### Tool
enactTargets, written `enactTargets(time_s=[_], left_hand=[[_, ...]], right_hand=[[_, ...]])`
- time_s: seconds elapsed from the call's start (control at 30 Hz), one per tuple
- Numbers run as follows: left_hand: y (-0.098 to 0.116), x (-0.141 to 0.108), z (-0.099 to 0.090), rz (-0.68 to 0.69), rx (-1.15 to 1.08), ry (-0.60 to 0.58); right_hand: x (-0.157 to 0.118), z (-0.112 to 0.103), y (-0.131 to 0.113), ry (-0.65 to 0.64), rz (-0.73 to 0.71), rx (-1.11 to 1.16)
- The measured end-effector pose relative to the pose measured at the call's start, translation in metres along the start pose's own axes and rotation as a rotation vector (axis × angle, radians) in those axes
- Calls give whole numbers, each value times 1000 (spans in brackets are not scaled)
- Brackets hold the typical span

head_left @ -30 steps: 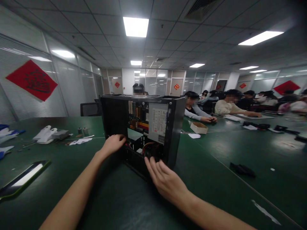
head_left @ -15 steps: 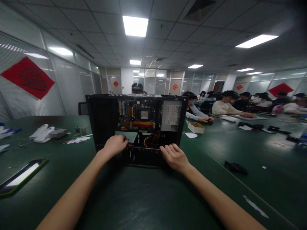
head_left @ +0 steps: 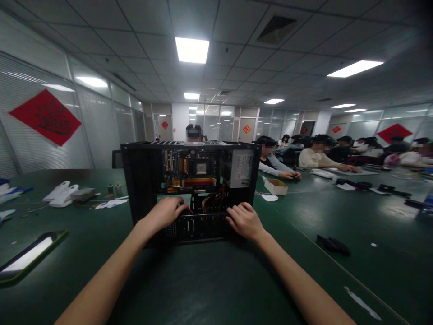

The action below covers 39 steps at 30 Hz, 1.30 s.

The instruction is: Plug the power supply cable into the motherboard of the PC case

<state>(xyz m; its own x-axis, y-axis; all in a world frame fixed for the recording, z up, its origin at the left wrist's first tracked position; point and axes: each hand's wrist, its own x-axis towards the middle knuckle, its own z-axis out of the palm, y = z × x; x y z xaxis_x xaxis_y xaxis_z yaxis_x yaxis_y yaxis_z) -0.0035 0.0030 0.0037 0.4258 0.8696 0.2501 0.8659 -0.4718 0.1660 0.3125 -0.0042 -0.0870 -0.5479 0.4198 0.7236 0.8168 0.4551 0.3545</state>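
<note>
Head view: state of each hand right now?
Left hand: curled at the computer case; grip cannot be told.
Right hand: curled at the case's near edge; grip unclear.

The single view looks from the person's head, at the near side of the green table (head_left: 182, 280). It faces forward, almost level, slightly above the top of the computer case (head_left: 192, 193), which stands close and central. The left hand (head_left: 166, 211) and right hand (head_left: 246, 220) appear nearer, below the middle; the wide picture also takes in much ceiling (head_left: 230, 67).
</note>
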Motion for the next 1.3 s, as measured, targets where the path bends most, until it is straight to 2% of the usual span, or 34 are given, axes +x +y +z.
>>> enactTargets(time_s=[0.07, 0.13, 0.23, 0.37, 0.5, 0.57, 0.67, 0.83, 0.9, 1.1, 1.3], left_hand=[[-3, 2, 3, -6, -42, 43], [-5, 5, 4, -15, -59, 111], [1, 9, 1, -21, -68, 224], [21, 17, -18, 59, -191, 302], [41, 21, -39, 8, -368, 270], [45, 19, -43, 17, -468, 261], [48, 12, -44, 113, -634, 216], [51, -6, -49, 167, -873, -81], [51, -10, -53, 192, -900, -138], [49, -17, -60, 300, -927, -96], [57, -23, -67, 315, -717, 117]], right_hand=[[13, -12, -8, -9, 32, 85], [32, -25, -18, -16, 124, 228], [67, -41, -33, -107, 208, 481], [114, -48, -47, -228, 263, 828], [142, -46, -47, -265, 267, 1023], [146, -48, -43, -240, 283, 1065], [143, -57, -36, -232, 312, 1109], [135, -83, -24, -247, 366, 1172], [134, -93, -22, -247, 358, 1182], [136, -112, -26, -250, 383, 1155], [140, -120, -35, -227, 359, 1124]])
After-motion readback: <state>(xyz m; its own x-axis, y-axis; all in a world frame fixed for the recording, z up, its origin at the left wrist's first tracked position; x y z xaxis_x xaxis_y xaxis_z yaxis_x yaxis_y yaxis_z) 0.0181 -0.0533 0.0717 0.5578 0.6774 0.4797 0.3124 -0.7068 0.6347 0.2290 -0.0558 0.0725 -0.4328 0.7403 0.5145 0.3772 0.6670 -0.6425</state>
